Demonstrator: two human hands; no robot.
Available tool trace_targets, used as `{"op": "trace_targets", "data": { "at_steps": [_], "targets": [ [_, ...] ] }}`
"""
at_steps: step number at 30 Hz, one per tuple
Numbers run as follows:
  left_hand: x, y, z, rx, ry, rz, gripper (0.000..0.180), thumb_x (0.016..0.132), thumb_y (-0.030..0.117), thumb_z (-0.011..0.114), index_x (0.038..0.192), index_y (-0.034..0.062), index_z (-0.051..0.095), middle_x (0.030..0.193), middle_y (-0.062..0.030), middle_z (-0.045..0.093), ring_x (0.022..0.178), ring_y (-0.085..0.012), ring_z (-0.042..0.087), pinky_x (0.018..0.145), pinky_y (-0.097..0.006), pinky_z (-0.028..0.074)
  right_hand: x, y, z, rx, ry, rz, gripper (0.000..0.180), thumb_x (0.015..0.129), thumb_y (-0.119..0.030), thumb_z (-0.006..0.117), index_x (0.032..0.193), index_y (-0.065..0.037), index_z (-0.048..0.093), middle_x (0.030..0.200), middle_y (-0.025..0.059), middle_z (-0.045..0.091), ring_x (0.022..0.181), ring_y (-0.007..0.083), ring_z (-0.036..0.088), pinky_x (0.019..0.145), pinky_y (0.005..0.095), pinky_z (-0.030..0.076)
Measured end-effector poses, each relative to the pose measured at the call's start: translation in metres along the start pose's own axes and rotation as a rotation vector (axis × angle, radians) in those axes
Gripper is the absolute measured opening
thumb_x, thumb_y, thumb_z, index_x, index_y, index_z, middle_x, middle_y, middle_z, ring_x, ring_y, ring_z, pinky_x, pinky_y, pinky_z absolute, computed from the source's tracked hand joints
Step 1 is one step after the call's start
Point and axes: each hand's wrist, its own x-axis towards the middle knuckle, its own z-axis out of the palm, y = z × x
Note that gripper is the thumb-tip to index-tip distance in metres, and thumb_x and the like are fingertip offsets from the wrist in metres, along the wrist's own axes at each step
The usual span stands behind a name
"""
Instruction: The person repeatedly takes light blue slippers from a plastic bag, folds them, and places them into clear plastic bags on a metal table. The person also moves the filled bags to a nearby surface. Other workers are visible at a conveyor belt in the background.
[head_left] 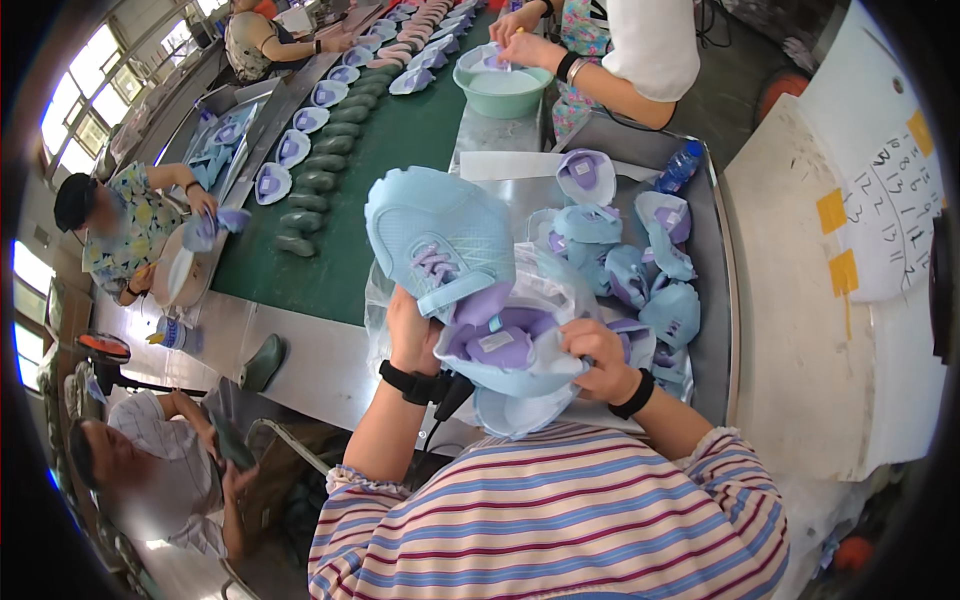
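Two bare hands work at frame centre on one pale-blue fabric shoe upper with lilac lining and lilac laces (450, 250); left hand (408, 335) closed around the upper from below at its heel end, fingers wrapped on the fabric, black wristband just under it; right hand (598, 362) closed on the lower pale-blue rim of the same piece, thumb and fingers pinched on the edge, black wristband at the wrist.

Upper lies between the hands and above them; long axis runs from lower right (open lilac mouth, near the right hand) to upper left (rounded toe, pointing toward the upper left of the frame); toe end free, held by neither hand; left hand is the nearer to the toe, right hand the nearer to the opening.

Clear plastic bag (545, 290) directly behind the upper, touching it.

Right of centre: heap of pale-blue and lilac uppers (640, 270) lying on a grey metal tray table (722, 300); blue plastic bottle (680, 165) at the tray's upper end.

Upper left of centre: green conveyor belt (350, 230) carrying dark green shoe lasts (315, 182) in a row; other persons at work along it and at frame top, apart from the wearer's hands.
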Motion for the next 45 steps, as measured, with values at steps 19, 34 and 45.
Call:
{"op": "trace_targets", "data": {
  "at_steps": [19, 34, 45],
  "targets": [
    [0.038, -0.014, -0.080, 1.855, -0.727, 0.146, 0.051, 0.080, 0.033, 0.069, 0.112, -0.0009, 0.047, 0.086, -0.0163, 0.064, 0.083, -0.0293, 0.064, 0.072, -0.036, 0.050, -0.055, 0.203, -0.097, 0.183, 0.296, 1.333, 0.049, 0.075, -0.014, 0.070, 0.119, -0.005, 0.050, 0.109, 0.0099, 0.058, 0.098, 0.0218, 0.058, 0.080, 0.0347, 0.050],
    [0.003, -0.036, -0.102, 0.853, -0.547, 0.002, 0.040, 0.089, 0.009, 0.056, 0.126, 0.0064, 0.041, 0.120, -0.0150, 0.056, 0.109, -0.0211, 0.055, 0.090, -0.033, 0.044, -0.040, 0.084, 0.015, 0.794, -0.069, 1.318, 0.046, 0.071, -0.009, 0.076, 0.111, -0.005, 0.055, 0.101, 0.0029, 0.061, 0.091, 0.0139, 0.058, 0.081, 0.0276, 0.047],
    [0.046, -0.111, -0.161, 1.905, -0.396, 0.064, 0.091, 0.066, 0.050, 0.075, 0.129, -0.0064, 0.042, 0.122, -0.0238, 0.055, 0.113, -0.0347, 0.054, 0.094, -0.038, 0.042, 0.025, 0.105, -0.061, -0.287, 0.086, 0.881, 0.032, 0.076, -0.008, 0.063, 0.108, -0.006, 0.058, 0.095, 0.0092, 0.060, 0.085, 0.0233, 0.060, 0.078, 0.0344, 0.048]
  ]
}}
